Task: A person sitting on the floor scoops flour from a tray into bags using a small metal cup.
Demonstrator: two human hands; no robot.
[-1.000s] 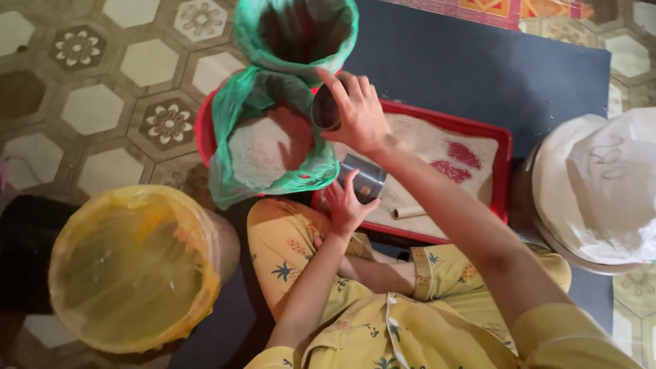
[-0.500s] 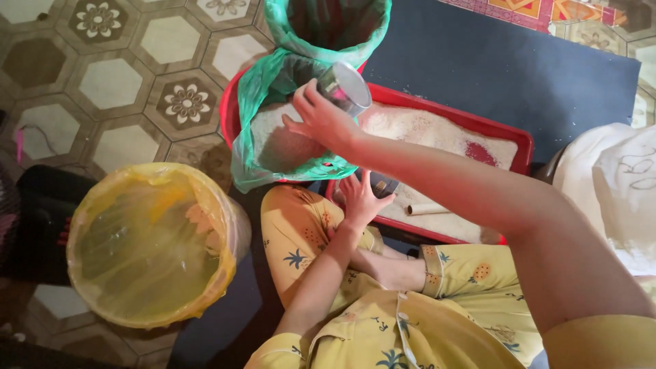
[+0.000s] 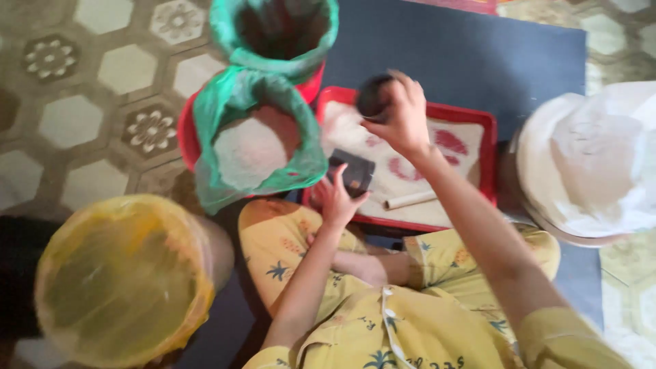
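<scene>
I see my right hand (image 3: 403, 116) gripping a dark round cup (image 3: 374, 96) over the floury red plastic tray (image 3: 488, 171); left hand (image 3: 335, 198) fingers spread on a dark square block (image 3: 354, 172); powder-filled green-lined red basin (image 3: 253, 147) nearby, scooping appears ongoing

The right hand (image 3: 403, 116) is blurry, and it hides most of the dark round cup (image 3: 374, 96) it holds. The left hand (image 3: 336, 199) covers part of the small dark box (image 3: 355, 172). The top green bag (image 3: 273, 31) is cut off by the picture's top edge. The yellow-covered bucket (image 3: 119, 280) is fuzzy. What fills the white sack (image 3: 594, 164) is hidden.
</scene>
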